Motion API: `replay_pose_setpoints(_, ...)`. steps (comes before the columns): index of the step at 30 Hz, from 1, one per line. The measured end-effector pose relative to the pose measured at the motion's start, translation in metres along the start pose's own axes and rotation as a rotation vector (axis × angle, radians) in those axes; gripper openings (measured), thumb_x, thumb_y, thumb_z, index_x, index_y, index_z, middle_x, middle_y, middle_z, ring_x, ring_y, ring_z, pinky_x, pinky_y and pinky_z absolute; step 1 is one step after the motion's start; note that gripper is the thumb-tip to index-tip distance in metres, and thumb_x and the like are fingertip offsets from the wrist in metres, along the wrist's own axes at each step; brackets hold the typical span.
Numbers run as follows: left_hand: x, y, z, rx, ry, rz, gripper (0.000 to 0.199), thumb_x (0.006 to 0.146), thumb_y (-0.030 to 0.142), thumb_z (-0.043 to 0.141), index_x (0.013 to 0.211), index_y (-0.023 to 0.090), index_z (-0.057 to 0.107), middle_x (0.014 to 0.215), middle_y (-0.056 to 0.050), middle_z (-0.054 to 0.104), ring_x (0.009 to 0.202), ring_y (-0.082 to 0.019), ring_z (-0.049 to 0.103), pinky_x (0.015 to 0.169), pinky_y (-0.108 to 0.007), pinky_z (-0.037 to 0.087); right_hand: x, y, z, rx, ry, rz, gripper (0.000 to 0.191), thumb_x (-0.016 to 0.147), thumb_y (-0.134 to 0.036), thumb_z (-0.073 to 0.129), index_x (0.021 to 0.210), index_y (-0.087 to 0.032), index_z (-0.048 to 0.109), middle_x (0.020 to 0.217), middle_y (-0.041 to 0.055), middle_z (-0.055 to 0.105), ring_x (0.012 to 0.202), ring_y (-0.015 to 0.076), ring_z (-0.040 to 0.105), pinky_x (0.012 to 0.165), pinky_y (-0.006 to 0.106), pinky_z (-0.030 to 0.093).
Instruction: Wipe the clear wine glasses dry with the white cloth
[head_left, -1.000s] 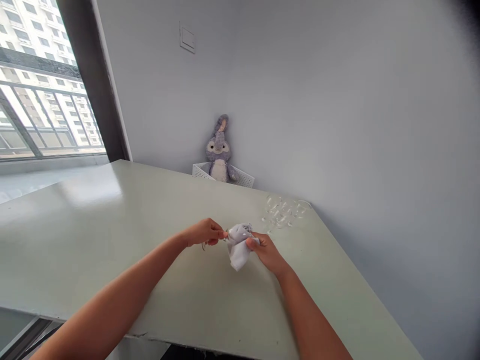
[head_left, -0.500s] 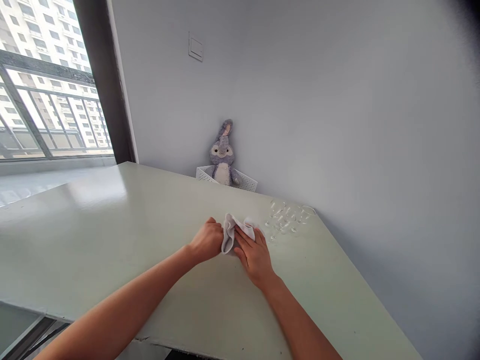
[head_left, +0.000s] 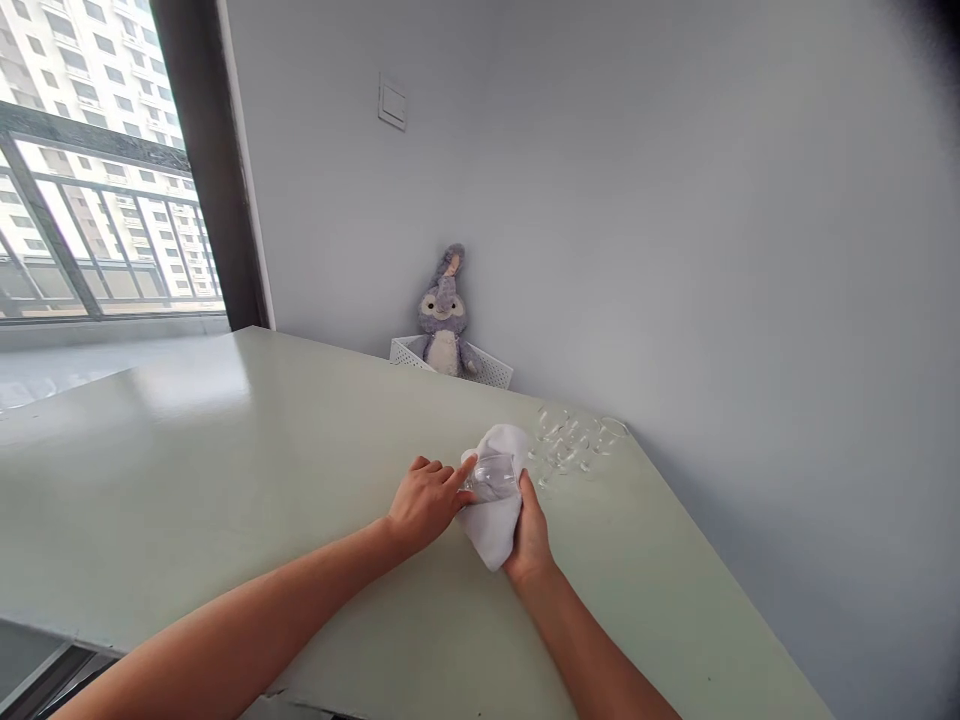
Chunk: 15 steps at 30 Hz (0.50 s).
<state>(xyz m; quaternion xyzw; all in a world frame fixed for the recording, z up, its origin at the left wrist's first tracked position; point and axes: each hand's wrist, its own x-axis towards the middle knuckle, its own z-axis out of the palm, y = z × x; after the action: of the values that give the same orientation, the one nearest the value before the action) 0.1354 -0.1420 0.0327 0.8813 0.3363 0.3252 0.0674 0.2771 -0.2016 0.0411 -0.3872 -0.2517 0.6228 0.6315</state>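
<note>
A clear glass (head_left: 496,477) lies on its side in a white cloth (head_left: 491,530) above the table, its bowl toward the right. My left hand (head_left: 429,497) pinches the glass at its left end, thumb and index finger closed on it; the part inside the fingers is hidden. From the right, my right hand (head_left: 531,530) supports the cloth and the bowl's rim end, with the thumb at the edge and the other fingers hidden beneath the fabric. Just beyond it stand several clear glasses (head_left: 574,435) in a group.
The pale glossy table (head_left: 225,480) runs to the wall on the right. A grey plush rabbit (head_left: 442,315) sits in a white perforated basket (head_left: 491,372) behind the far edge. A window with a railing (head_left: 112,230) is at the left.
The cloth was bunched between my hands and is now opened out, showing the glass within. My right hand has turned from lying over the cloth to holding it from the side and below.
</note>
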Motion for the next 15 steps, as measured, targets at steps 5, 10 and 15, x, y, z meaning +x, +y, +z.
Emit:
replay_pose_setpoints(5,-0.001,0.009,0.003,-0.208,0.015,-0.196,0.044,0.085,0.045,0.037,0.123,0.025,0.045,0.081,-0.003,0.054,0.067,-0.015,0.05,0.065,-0.029,0.037,-0.008,0.009,0.011,-0.067,-0.011,-0.071,0.059,0.079,-0.064,0.032,0.112,-0.021,0.055,0.102,0.008,0.062,0.087,0.0235,0.058,0.066,0.033,0.046)
replay_pose_setpoints(10,-0.003,0.018,0.001,-0.453,0.139,-0.271,0.041,0.082,0.045,0.043,0.117,0.026,0.053,0.1,-0.006,0.045,0.086,-0.016,0.048,0.076,-0.03,0.042,-0.017,0.022,0.019,-0.345,-0.089,-0.244,0.042,0.081,-0.053,0.044,0.109,-0.024,0.056,0.106,0.0064,0.059,0.098,0.0211,0.051,0.076,0.028,0.043)
replay_pose_setpoints(15,-0.002,0.025,-0.002,-0.973,0.027,-0.393,0.042,0.079,0.044,0.049,0.117,0.025,0.051,0.118,-0.008,0.043,0.102,-0.02,0.046,0.085,-0.032,0.039,-0.019,0.019,0.018,-0.381,-0.146,-0.247,0.038,0.08,-0.048,0.048,0.104,-0.019,0.057,0.094,0.0057,0.061,0.086,0.0198,0.053,0.074,0.03,0.042)
